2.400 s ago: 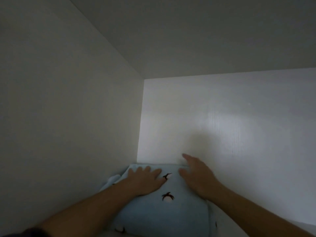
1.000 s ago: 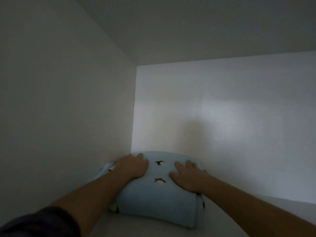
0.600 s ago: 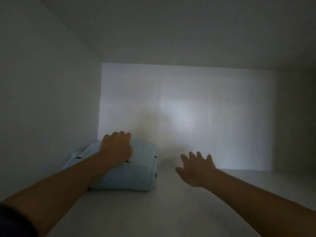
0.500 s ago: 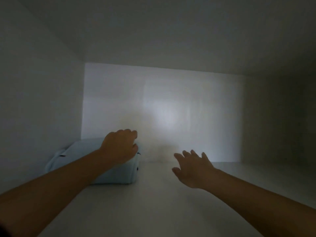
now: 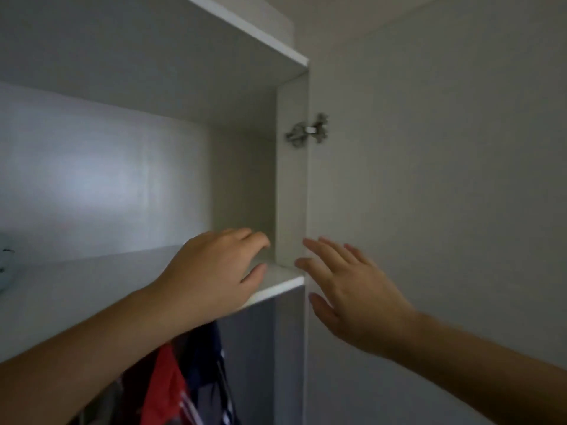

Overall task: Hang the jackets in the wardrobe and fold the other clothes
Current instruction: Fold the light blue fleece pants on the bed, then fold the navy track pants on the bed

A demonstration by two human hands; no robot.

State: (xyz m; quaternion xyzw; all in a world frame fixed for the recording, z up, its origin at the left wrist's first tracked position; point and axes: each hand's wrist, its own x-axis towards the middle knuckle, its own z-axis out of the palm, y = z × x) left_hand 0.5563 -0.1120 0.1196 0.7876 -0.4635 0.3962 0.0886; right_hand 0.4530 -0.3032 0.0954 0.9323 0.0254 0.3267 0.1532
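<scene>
Your left hand (image 5: 214, 271) hovers over the top shelf (image 5: 76, 289) at frame centre, fingers loosely curled, holding nothing. Your right hand (image 5: 352, 296), fingers straight and slightly spread, is in front of the open wardrobe door (image 5: 429, 210); contact cannot be told. The folded light-blue garment (image 5: 3, 265) lies on the shelf at the far left edge. Red and navy hanging clothes (image 5: 184, 388) show at bottom centre, under the shelf.

1 head view looks forward and slightly up, close to the wardrobe's upper shelf (image 5: 92, 289) and open door (image 5: 429, 210).
</scene>
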